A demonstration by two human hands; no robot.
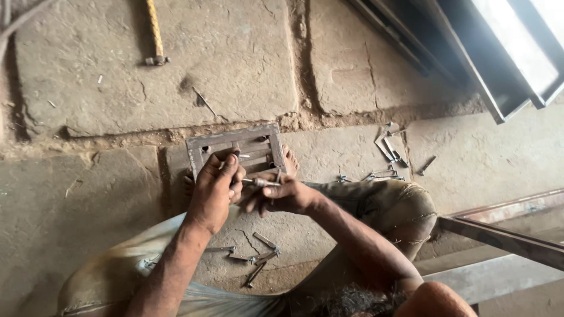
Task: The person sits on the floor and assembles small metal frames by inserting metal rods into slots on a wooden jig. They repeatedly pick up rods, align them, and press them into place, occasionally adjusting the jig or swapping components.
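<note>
Grey steel: a small bolt (260, 182) sits pinched between both hands, just below the rectangular metal frame (235, 147) on the stone floor (88, 194). The left hand (216, 191) closes on its one end, the right hand (281, 196) grips the other. Loose bolts (254, 258) lie at six o'clock, more metal pieces (388, 155) at two o'clock.

The left hand (216, 191) hides part of the metal frame (235, 149); its grip is unclear.
</note>
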